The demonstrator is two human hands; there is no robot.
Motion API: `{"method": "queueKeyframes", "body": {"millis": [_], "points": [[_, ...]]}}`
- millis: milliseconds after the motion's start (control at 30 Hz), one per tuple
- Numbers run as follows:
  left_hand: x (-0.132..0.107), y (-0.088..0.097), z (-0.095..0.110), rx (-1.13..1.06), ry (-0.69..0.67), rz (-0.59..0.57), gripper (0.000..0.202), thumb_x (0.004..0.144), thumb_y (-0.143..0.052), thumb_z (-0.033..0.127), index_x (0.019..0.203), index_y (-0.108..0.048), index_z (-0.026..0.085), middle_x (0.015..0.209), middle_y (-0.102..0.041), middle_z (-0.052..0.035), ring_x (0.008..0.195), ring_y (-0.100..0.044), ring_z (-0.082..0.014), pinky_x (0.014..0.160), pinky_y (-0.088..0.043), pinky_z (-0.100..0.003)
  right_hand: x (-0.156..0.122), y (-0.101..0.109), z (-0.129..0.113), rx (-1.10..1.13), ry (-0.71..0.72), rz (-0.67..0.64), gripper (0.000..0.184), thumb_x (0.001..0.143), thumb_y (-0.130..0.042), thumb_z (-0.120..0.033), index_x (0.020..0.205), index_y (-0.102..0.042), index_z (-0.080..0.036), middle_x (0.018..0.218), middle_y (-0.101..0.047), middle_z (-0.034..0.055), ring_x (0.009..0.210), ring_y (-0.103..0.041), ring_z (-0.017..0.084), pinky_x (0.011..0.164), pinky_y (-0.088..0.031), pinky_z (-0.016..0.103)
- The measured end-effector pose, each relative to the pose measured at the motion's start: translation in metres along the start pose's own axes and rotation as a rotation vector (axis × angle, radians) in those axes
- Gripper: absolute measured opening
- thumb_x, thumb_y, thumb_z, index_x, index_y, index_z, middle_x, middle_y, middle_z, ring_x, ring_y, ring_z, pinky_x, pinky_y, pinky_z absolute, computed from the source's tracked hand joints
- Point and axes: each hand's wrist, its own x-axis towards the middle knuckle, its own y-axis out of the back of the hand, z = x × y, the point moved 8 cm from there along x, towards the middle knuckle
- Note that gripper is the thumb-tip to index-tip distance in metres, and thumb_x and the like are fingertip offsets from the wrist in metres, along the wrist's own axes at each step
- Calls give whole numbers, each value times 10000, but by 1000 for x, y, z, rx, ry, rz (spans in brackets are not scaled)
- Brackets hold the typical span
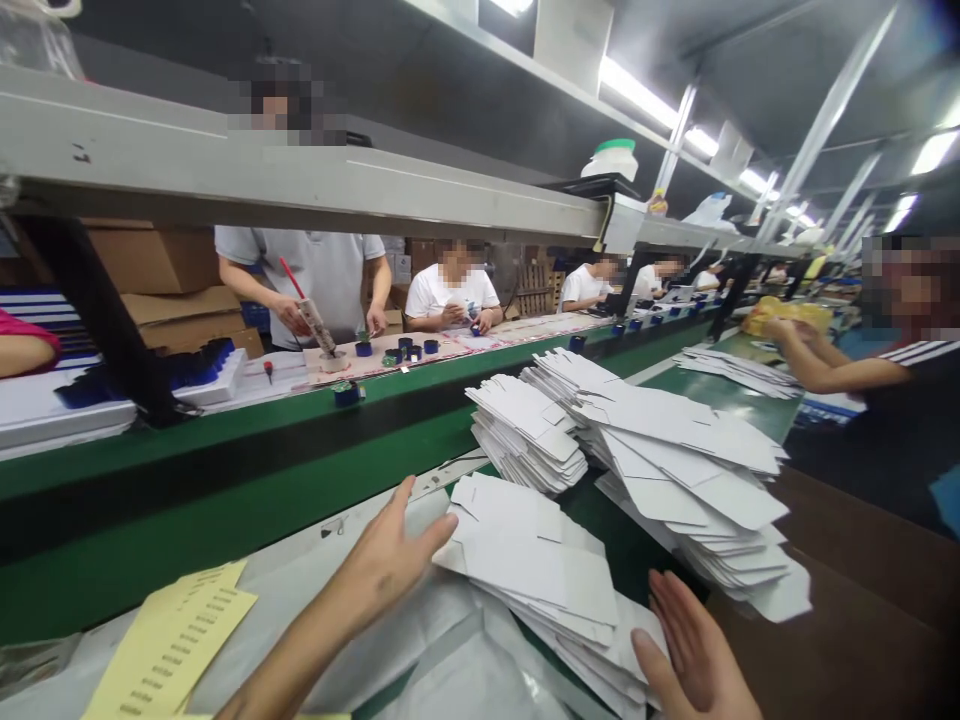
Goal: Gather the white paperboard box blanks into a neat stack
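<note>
A stack of flat white carton blanks [536,560] lies on the green bench in front of me. My left hand [386,560] is open with its fingers against the stack's left edge. My right hand [694,655] is open, palm up, at the stack's near right corner. Neither hand grips anything. Two more piles of the same blanks sit further back, one small [525,430] and one long and fanned out [675,450].
Yellow printed sheets [169,640] lie at the near left on clear plastic film [457,660]. A green conveyor [225,450] runs across behind. Workers sit opposite with small blue parts [409,348]. A person on the right reaches toward a yellow bag [784,315].
</note>
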Motion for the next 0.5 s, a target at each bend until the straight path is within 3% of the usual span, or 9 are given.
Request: {"method": "queueKeyframes", "body": {"millis": [67,100,133,200,333,433,500], "points": [[29,-27,15,-61,-14,-37,930,850,-537,517,1506,-137,-7,1551,-261,-237,1417,-304,-327,1139,-281,-448,5,-7,4,98,-35,18,886,757,-558,-699,1408,-332,-141,1543,-333,202,1415,-334,372,1150,-312,544],[38,-42,19,-85,-14,-83,932,822,-595,452,1487,-171,-45,1502,-341,-271,1368,-388,-336,1108,-334,-424,8,-9,5,120,-49,34,874,758,-561,-697,1392,-359,-130,1528,-357,211,1404,-352,376,1144,-316,551],[44,-55,24,-106,-39,-123,853,807,-619,388,1466,-268,-24,1461,-422,-246,1330,-440,-320,1100,-346,-393,11,-10,5,122,-55,51,856,760,-561,-695,1375,-390,-126,1508,-390,212,1389,-375,380,1139,-318,558],[48,-74,28,-135,-75,-167,822,760,-657,304,1458,-328,23,1456,-448,-200,1315,-451,-311,1112,-320,-383,16,-10,3,78,-40,70,834,770,-544,-697,1360,-432,-119,1470,-449,206,1363,-410,384,1138,-306,563],[44,-88,28,-219,-60,-179,868,721,-675,301,1473,-311,67,1484,-408,-172,1331,-412,-320,1127,-280,-410,16,-16,5,-84,-29,-2,789,802,-472,-700,1363,-455,-145,1451,-480,175,1358,-411,385,1133,-286,570],[45,-90,27,-320,-1,-191,977,654,-712,279,1474,-238,39,1442,-449,-202,1241,-515,-305,1038,-399,-356,15,-21,14,-181,20,-26,695,825,-446,-649,1351,-470,-196,1411,-520,142,1290,-488,367,1066,-378,526],[45,-92,26,-382,62,-222,1000,607,-731,258,1444,-240,18,1303,-574,-218,1073,-632,-300,873,-506,-338,15,-23,18,-240,96,-23,641,833,-448,-606,1332,-489,-206,1356,-556,138,1221,-544,348,1001,-435,482]]}}
